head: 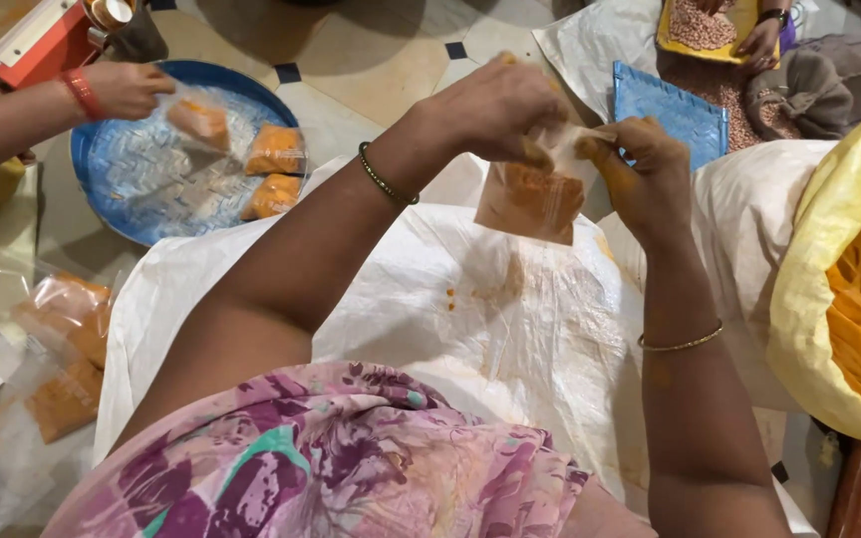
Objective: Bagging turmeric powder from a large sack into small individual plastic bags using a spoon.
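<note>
Orange powder fills the small clear pouch [533,202] that both hands hold up above the white sack [510,319] spread on the floor; the left hand [495,110] pinches its top edge with fingers closed; the right hand [640,164], stained yellow, grips the other corner just as tightly; to the left another person's hand [127,88] holds a pouch over a blue tray [117,184] where filled pouches [273,171] lie; a yellow bag [834,289] of powder stands at right.
</note>
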